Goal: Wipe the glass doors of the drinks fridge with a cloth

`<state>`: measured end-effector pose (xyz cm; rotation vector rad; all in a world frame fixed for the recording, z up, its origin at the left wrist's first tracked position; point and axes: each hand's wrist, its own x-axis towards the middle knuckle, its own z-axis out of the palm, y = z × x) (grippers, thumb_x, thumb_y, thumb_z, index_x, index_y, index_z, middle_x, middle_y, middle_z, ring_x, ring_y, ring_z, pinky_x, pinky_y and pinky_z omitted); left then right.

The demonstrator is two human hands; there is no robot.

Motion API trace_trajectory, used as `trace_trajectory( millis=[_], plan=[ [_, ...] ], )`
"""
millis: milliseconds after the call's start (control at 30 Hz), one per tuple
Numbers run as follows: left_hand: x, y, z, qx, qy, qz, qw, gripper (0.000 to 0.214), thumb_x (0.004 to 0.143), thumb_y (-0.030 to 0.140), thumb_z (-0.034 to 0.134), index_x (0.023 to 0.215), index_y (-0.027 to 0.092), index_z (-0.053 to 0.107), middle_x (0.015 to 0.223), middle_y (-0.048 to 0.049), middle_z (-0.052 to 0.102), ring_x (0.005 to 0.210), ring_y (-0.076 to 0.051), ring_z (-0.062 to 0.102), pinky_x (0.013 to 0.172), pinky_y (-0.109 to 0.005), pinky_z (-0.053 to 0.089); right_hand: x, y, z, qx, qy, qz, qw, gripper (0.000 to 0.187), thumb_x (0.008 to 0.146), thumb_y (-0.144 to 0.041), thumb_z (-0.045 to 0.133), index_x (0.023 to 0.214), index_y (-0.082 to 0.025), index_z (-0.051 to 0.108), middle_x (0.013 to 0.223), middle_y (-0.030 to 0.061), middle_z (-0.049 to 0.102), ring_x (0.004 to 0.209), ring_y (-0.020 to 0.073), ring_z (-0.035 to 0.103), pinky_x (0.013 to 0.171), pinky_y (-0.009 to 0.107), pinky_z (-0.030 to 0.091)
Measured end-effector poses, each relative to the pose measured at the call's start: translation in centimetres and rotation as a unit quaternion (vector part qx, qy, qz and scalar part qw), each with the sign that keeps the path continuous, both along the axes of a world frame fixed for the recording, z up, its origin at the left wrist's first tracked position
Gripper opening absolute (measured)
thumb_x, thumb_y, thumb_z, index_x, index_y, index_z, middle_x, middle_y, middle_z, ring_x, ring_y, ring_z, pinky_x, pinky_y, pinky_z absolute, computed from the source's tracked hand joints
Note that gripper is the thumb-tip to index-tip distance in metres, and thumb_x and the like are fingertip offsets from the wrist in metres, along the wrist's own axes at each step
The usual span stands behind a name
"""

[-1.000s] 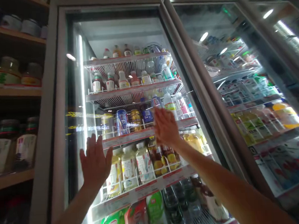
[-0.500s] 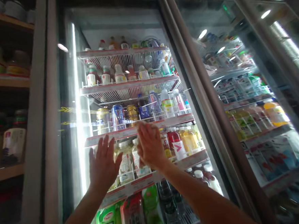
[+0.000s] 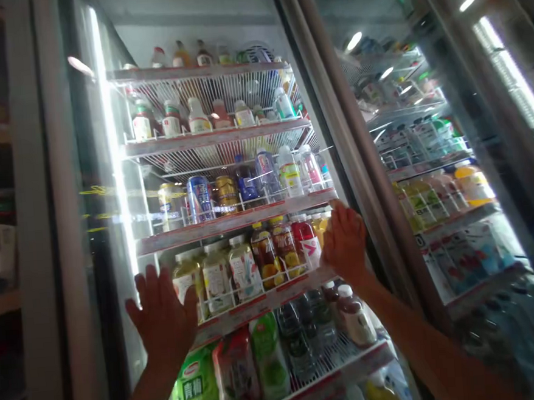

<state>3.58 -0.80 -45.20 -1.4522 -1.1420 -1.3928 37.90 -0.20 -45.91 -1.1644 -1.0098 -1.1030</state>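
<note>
Left hand (image 3: 161, 314) and right hand (image 3: 344, 243) spread open and empty, well apart, the right at two o'clock, before the glass cooler door (image 3: 66, 238); ribbed plastic bottles (image 3: 216, 281) stand behind.

Two hands (image 3: 161, 314), three glass cooler doors (image 3: 96, 236), five wire shelves (image 3: 217, 136) left of center, three cans (image 3: 199, 198) on the middle shelf.

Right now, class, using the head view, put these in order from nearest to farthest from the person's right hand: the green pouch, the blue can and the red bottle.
From the right hand:
1. The red bottle: just left of the hand, behind the glass.
2. The blue can: further left, one shelf higher.
3. The green pouch: lower left, on the bottom shelf in view.
</note>
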Motion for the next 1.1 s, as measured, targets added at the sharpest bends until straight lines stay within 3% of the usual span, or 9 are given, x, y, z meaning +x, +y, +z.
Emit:
trace_trajectory(
  millis=[100,233,400,533,700,800,867,967,1100],
  plan=[
    [0.3,0.2,-0.1,0.008,-0.003,-0.002,1.000,0.063,0.091,0.043,0.025,0.144,0.009,0.017,0.150,-0.0202,0.019,0.141,-0.030,0.010,0.111,-0.056,0.008,-1.4,-0.1,-1.0,0.010,0.007,0.000,1.000,0.057,0.088,-0.028,0.036,0.142,-0.010,0.029,0.144,0.0155,0.036,0.139,0.0284,0.019,0.109,0.054,0.020],
    [-0.6,0.0,-1.7,-0.006,0.041,0.004,0.999,0.062,0.091,0.041,0.028,0.146,0.015,0.013,0.151,-0.0168,0.019,0.141,-0.029,0.012,0.111,-0.055,0.010,-11.3,-0.8,-2.9,-0.041,-0.127,0.078,0.988,0.055,0.086,-0.029,0.038,0.138,-0.011,0.036,0.146,0.0113,0.035,0.141,0.0257,0.009,0.114,0.052,0.010],
    [-2.8,-1.0,-5.3,-0.011,0.090,0.024,0.996,0.061,0.091,0.034,0.035,0.146,0.025,0.009,0.153,-0.0130,0.012,0.141,-0.032,0.012,0.109,-0.059,0.013,-21.0,-1.6,-5.6,-0.098,-0.341,0.177,0.918,0.052,0.087,-0.030,0.038,0.136,-0.013,0.040,0.151,0.0025,0.025,0.142,0.0218,0.003,0.116,0.050,0.002],
    [-3.4,-1.5,-6.6,-0.023,0.092,0.022,0.995,0.066,0.090,0.030,0.039,0.146,0.027,0.003,0.154,-0.0130,0.010,0.141,-0.031,0.010,0.109,-0.060,0.013,-19.2,-1.4,-6.2,-0.094,-0.332,0.176,0.922,0.052,0.088,-0.028,0.036,0.138,-0.013,0.037,0.150,0.0016,0.028,0.142,0.0194,0.002,0.116,0.048,-0.001],
    [-0.5,-1.2,-7.3,-0.003,0.128,-0.013,0.992,0.066,0.090,0.028,0.040,0.146,0.030,0.005,0.154,-0.0087,0.010,0.141,-0.028,0.011,0.111,-0.057,0.012,-8.3,-1.1,-6.8,-0.062,-0.152,0.079,0.983,0.055,0.088,-0.025,0.038,0.141,-0.016,0.032,0.143,0.0077,0.041,0.141,0.0213,0.013,0.114,0.050,0.009],
    [2.1,-0.8,-8.1,0.015,0.155,-0.038,0.987,0.068,0.089,0.029,0.043,0.146,0.027,0.007,0.154,-0.0094,0.013,0.141,-0.027,0.012,0.112,-0.054,0.011,-1.8,-1.1,-7.9,-0.036,-0.034,0.026,0.998,0.058,0.089,-0.027,0.036,0.144,-0.016,0.024,0.146,0.0129,0.034,0.140,0.0271,0.018,0.109,0.056,0.020],
    [3.1,-0.6,-8.8,0.024,0.166,-0.050,0.984,0.067,0.088,0.029,0.044,0.146,0.026,0.010,0.153,-0.0102,0.015,0.141,-0.027,0.013,0.113,-0.052,0.011,0.0,-1.2,-8.7,-0.021,0.025,0.008,0.999,0.059,0.089,-0.028,0.035,0.145,-0.015,0.020,0.147,0.0153,0.032,0.139,0.0301,0.020,0.106,0.059,0.023],
    [3.2,-0.3,-9.6,0.021,0.168,-0.050,0.984,0.067,0.088,0.029,0.045,0.146,0.025,0.012,0.152,-0.0113,0.017,0.141,-0.026,0.013,0.112,-0.052,0.011,-2.9,-1.3,-9.9,-0.038,0.013,0.029,0.999,0.062,0.088,-0.027,0.037,0.145,-0.013,0.020,0.147,0.0167,0.030,0.140,0.0315,0.016,0.106,0.060,0.023],
    [0.9,-0.3,-10.9,0.001,0.158,-0.020,0.987,0.070,0.088,0.029,0.046,0.146,0.026,0.008,0.152,-0.0134,0.018,0.140,-0.028,0.016,0.110,-0.056,0.014,-12.7,-1.9,-11.9,-0.089,-0.158,0.098,0.979,0.052,0.086,-0.026,0.041,0.137,-0.015,0.038,0.146,0.0083,0.036,0.142,0.0253,0.007,0.114,0.054,0.005]
  ],
)
